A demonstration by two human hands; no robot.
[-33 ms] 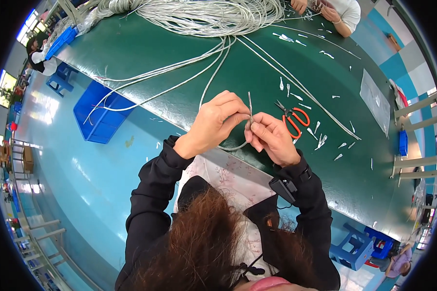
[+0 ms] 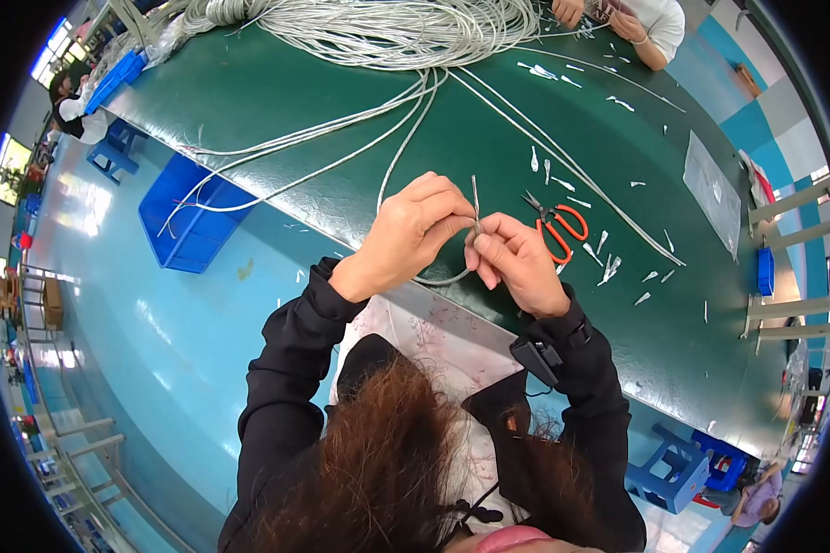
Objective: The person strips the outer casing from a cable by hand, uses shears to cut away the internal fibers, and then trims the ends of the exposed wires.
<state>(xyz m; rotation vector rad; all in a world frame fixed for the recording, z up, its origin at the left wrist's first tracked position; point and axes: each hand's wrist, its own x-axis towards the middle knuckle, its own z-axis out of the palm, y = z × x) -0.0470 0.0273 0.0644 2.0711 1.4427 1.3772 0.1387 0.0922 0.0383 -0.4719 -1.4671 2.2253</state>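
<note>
The left hand and right hand are both closed, fingertips pinching a silvery cable end that stands up between them, above the worktop near its close edge. Nothing visibly changes from the moment before, so the work seems to be at the same point. Beyond, orange-handled pliers lie open among white scraps; farther off sits a big cable coil
</note>
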